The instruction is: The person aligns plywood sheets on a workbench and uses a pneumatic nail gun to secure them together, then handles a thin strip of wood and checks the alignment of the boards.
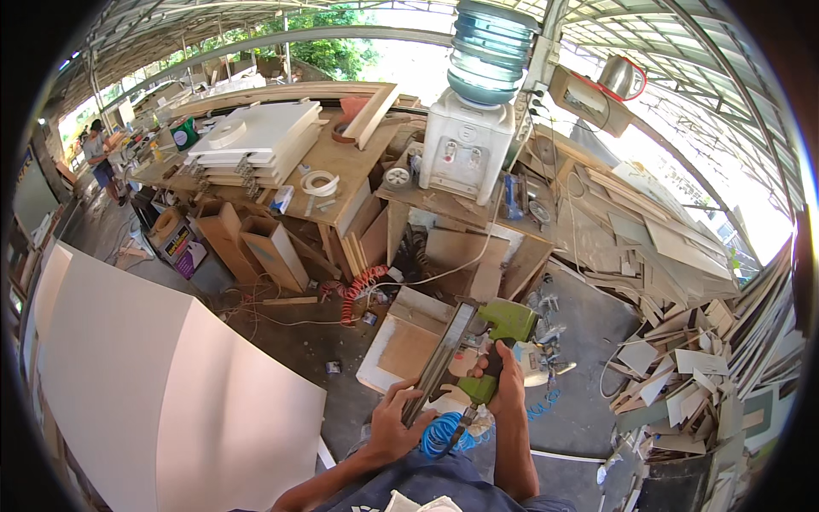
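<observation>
Green pneumatic nail gun (508,321) held before torso, above floor (580,431), handle wrapped by fingers of right hand (507,381). Long metal magazine (444,352) touched near lower end by left hand (396,425), fingers bent along it; whether pinched cannot be told. Blue coiled hose (442,433) seen just beside left hand.

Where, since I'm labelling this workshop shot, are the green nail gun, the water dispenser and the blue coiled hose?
Green nail gun (509,322): head view, on its green upper body.
Water dispenser (466,177): head view, on its white front.
Blue coiled hose (442,433): head view, on its loops.
</observation>
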A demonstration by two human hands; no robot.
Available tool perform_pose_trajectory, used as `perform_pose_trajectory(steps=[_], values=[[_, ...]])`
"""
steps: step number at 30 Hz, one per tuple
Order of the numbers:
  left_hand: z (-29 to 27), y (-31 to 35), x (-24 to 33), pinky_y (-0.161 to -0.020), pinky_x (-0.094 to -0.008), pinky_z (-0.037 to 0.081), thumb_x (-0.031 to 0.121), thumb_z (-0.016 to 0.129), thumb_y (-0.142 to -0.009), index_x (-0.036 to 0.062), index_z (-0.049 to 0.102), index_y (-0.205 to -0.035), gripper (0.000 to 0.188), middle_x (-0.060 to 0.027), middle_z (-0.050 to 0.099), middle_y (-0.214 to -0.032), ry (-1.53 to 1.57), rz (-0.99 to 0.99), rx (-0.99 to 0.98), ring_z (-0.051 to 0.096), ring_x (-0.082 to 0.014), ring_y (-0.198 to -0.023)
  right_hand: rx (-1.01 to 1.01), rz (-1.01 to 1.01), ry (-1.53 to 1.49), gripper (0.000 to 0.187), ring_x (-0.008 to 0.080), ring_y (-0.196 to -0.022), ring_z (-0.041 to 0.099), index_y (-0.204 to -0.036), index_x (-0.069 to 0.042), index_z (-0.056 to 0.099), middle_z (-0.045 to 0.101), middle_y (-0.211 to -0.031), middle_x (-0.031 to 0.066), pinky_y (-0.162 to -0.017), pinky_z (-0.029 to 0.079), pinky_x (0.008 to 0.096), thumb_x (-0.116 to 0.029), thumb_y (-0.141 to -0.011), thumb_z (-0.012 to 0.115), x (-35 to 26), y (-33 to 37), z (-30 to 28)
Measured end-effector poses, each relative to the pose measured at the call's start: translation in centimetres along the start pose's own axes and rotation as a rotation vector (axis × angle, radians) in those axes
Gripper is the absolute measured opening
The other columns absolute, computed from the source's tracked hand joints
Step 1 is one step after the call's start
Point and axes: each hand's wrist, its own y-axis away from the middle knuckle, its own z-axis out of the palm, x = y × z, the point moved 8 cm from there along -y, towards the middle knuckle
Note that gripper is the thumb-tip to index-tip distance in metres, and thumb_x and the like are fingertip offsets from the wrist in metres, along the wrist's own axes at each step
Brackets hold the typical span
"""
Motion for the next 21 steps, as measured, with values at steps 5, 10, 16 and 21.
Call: perform_pose_trajectory(steps=[5,10,16,21], values=[[4.6,-2.4,-3.5,-0.071,-0.032,0.051,0.028,0.068,-0.087,-0.0002,0.059,-0.11,0.037,-0.0129,0.064,-0.105,0.216,-0.286,-0.047,0.066,-0.0183,-0.081,0.024,-0.03,0.091,0.026,0.0208,-0.054,0.054,-0.095,-0.003,0.054,0.056,-0.066,0.0081,-0.056,0.046,0.0357,-0.028,-0.094,0.061,-4.7,-0.3,-1.8],[14.3,-12.0,-4.7,-0.065,-0.0287,0.049,0.027,0.062,-0.092,-0.0005,0.059,-0.112,0.034,-0.0051,0.065,-0.089,0.791,-0.448,-0.06,0.059,-0.0104,-0.071,-0.007,0.008,0.189,0.028,0.02,-0.053,0.054,-0.099,0.0,0.055,0.056,-0.066,0.0086,-0.054,0.047,0.0345,-0.027,-0.095,0.059,-9.8,-0.9,-3.1],[20.0,-13.8,-3.0,-0.072,-0.0303,0.051,0.019,0.057,-0.095,-0.0004,0.06,-0.111,0.025,-0.0073,0.065,-0.094,0.895,-0.367,-0.092,0.061,-0.0136,-0.077,-0.063,0.062,0.339,0.028,0.0203,-0.054,0.057,-0.099,0.001,0.055,0.058,-0.068,0.0088,-0.051,0.048,0.0321,-0.026,-0.094,0.061,-13.4,-1.5,-4.0],[24.2,-12.4,-3.4,-0.081,-0.0372,0.052,0.024,0.05,-0.098,0.0,0.056,-0.118,0.031,-0.0108,0.065,-0.095,1.341,-0.526,-0.183,0.065,-0.0238,-0.088,-0.08,0.065,0.511,0.024,0.0175,-0.053,0.056,-0.098,-0.001,0.056,0.057,-0.068,0.007,-0.048,0.046,0.0295,-0.024,-0.093,0.061,-14.7,-2.3,-4.6]])
